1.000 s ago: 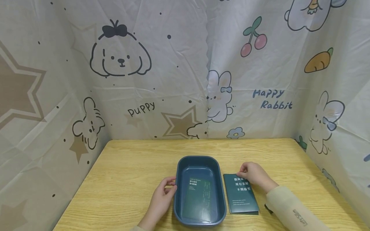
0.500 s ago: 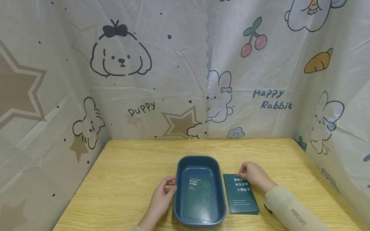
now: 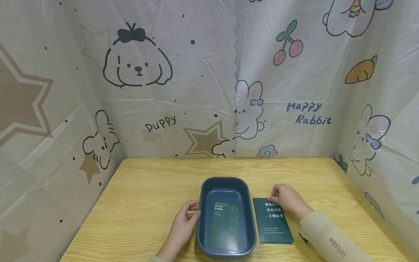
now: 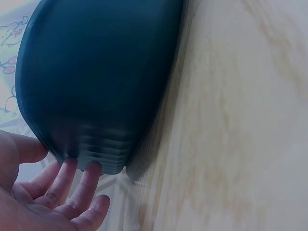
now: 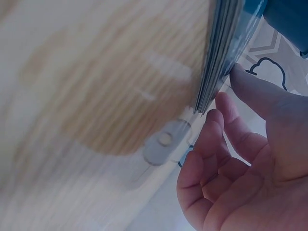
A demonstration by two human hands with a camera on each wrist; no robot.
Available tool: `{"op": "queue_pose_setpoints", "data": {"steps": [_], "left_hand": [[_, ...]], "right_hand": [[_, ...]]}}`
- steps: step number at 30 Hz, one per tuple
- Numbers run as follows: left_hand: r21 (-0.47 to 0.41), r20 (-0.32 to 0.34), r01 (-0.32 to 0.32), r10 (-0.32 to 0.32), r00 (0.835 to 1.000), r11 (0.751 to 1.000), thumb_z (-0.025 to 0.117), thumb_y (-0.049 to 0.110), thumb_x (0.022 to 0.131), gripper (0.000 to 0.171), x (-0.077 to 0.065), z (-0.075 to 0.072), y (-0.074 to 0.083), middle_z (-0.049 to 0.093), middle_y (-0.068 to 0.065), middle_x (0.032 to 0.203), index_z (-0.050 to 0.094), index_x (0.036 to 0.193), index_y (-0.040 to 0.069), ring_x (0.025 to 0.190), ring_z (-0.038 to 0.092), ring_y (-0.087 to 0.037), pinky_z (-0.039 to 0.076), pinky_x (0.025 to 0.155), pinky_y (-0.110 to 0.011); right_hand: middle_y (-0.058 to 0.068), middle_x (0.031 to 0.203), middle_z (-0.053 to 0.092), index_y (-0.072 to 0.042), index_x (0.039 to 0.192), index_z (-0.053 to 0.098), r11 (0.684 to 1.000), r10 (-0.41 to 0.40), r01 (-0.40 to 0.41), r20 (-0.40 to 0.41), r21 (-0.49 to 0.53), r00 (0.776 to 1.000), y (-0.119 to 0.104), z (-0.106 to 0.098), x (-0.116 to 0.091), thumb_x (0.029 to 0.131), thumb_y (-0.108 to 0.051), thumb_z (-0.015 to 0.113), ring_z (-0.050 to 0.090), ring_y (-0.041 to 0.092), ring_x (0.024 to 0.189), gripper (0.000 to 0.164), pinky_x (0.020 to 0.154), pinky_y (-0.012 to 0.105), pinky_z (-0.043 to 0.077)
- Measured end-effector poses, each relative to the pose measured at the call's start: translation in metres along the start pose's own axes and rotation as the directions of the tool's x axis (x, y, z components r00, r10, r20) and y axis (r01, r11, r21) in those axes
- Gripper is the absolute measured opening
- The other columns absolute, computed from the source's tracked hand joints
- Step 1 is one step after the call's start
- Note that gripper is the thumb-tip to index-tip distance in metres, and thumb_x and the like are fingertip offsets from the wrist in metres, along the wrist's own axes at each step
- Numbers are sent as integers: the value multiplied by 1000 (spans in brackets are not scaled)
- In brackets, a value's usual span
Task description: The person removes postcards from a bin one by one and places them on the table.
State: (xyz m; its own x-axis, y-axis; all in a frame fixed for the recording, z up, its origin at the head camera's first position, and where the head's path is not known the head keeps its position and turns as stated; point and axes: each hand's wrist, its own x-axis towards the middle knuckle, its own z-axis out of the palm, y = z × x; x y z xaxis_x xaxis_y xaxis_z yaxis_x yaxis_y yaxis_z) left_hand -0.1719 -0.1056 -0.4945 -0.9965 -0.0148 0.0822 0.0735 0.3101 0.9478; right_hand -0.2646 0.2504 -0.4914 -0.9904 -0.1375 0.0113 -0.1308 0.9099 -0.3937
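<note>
My left hand (image 3: pixel 184 222) touches the left side of a dark blue rectangular tub (image 3: pixel 200 193). In the left wrist view, the thumb is at the rim and the relaxed fingertips (image 4: pixel 92 167) rest against the outer wall. A dark green booklet (image 3: pixel 226 233) with white print lies flat inside the tub. To the tub's right is a stack of green booklets (image 3: pixel 273 225), its far edge pinched by my right hand (image 3: pixel 288 198). The right wrist view shows the thumb on the top cover, fingers at the edge, and several layers in the stack (image 5: pixel 219 57).
The wooden table (image 3: pixel 147 189) is enclosed by a printed cloth (image 3: pixel 203 91) at the back and both sides. A small dark object (image 3: pixel 303 237) is partly hidden beside the right sleeve (image 3: pixel 330 233).
The lower edges of the green booklet stack, slightly offset before, now look lined up. Both hands and the tub have stayed nearly still.
</note>
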Motion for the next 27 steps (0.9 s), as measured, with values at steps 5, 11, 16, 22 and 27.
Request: {"op": "queue_pose_setpoints", "data": {"steps": [5,11,16,22,27], "left_hand": [[14,1,-6,6,1000,1000,57,13,93,33,0,0,0,61,-17,112,55,126,5,91,63,-22,57,80,-43],[6,5,-7,7,1000,1000,57,14,94,34,-1,-1,2,61,-16,112,55,126,6,92,63,-22,56,81,-43],[5,1,-8,8,1000,1000,57,14,93,33,-1,-1,2,61,-17,112,55,125,5,91,63,-22,56,81,-43],[10,-2,-6,6,1000,1000,58,14,93,33,-1,-1,1,61,-16,111,56,125,6,90,62,-21,56,81,-42],[11,-3,-11,12,1000,1000,58,14,93,33,-1,0,1,61,-16,111,56,125,6,90,62,-21,56,80,-42]], "right_hand": [[1,67,55,-12,75,60,1000,-3,3,0,-7,1000,-1,-1,-1,82,-24,72,48,17,64,18,59,35,44],[2,66,54,-11,77,61,1000,-4,5,-57,15,998,-10,-10,-2,86,-24,68,47,16,60,17,55,32,42],[0,68,55,-12,78,61,997,-73,75,-127,16,989,-28,-20,-5,87,-25,66,46,15,59,17,54,32,42],[-3,69,57,-15,77,61,983,-177,183,-206,9,962,-56,-23,-10,85,-25,69,45,13,56,15,51,31,43],[-4,72,56,-17,76,63,973,-225,232,-234,5,946,-82,-18,-16,84,-24,71,45,11,57,13,53,30,45]]}}
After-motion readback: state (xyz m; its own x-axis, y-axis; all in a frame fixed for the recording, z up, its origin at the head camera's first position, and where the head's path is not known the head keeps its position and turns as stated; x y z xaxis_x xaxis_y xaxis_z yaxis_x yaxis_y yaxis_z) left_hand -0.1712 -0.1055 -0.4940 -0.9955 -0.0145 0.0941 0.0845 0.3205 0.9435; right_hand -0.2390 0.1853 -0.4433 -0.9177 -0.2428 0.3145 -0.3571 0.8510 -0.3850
